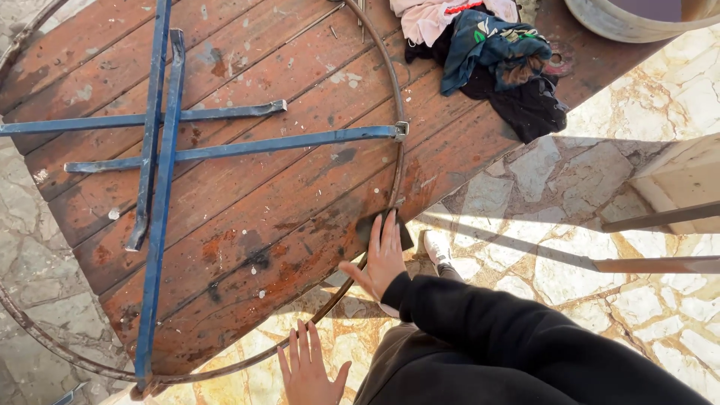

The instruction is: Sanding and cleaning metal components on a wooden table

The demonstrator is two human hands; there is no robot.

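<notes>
Head view, and nearest to us is our left hand [306, 369], flat and spread, fingers wide, palm down, holding nothing. It hovers just off the near edge of the table [247, 225], close beside the rusty metal ring [395, 97] where that hoop curves round below the boards; we cannot tell whether the fingertips touch it.

A little farther out, our right hand [381, 259] comes in on a black sleeve, fingers straight and close together, pressed flat on a dark pad [369, 227], most likely an abrasive sheet, though we cannot be sure. That pad sits right at the table's edge, directly under and ahead of the fingertips, lying against the ring where it crosses the rust-stained red planks. So the right hand is the one on the pad, and the ring runs away from it up and to the far side in a long arc.

Beyond that, blue metal bars [161, 150] cross one another on the planks, one ending at the ring. Farthest off, a heap of crumpled cloths [487, 52] lies at the table's far corner, well apart from both hands.
</notes>
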